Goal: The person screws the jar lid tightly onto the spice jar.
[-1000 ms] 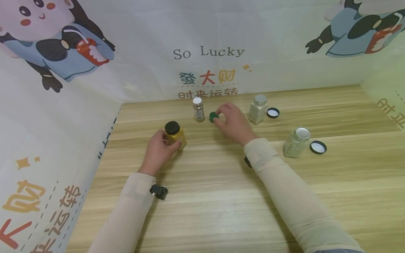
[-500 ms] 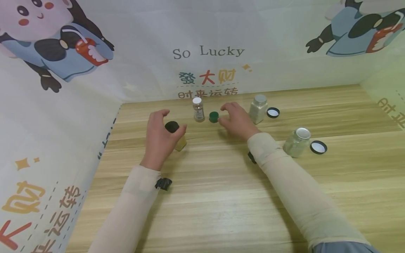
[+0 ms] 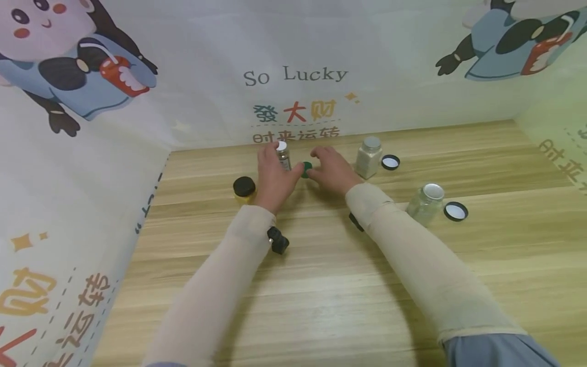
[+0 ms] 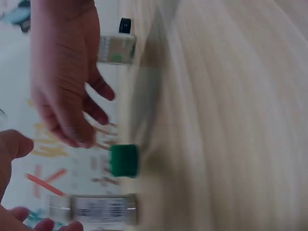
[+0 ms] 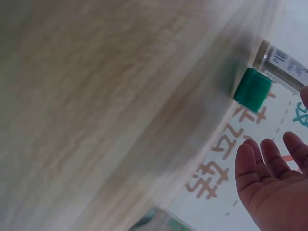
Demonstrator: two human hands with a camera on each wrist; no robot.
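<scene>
My left hand (image 3: 276, 178) reaches in front of a small clear bottle (image 3: 283, 153) with a white top, partly hiding it. In the left wrist view its fingers are spread around the upper end of the bottle (image 4: 101, 210), with space showing between. A green cap (image 4: 124, 160) stands on the table close beside the bottle. Just right of the cap is my right hand (image 3: 334, 171), fingers relaxed and bent, holding nothing. The right wrist view shows those fingers (image 5: 272, 154) apart from the green cap (image 5: 253, 90). Left of my left hand stands a yellow jar (image 3: 244, 191) with a black lid, partly covered.
Behind my right hand stands a square glass jar (image 3: 369, 157) with a grey top, a black-rimmed lid (image 3: 391, 162) beside it. Farther right and nearer are another glass jar (image 3: 425, 205) and its neighbouring black-rimmed lid (image 3: 456, 211). A printed cloth (image 3: 206, 102) rises behind the table.
My left hand has let go of the yellow jar and moved right to the small bottle. The right hand's fingers have come off the green cap and stay beside it.
</scene>
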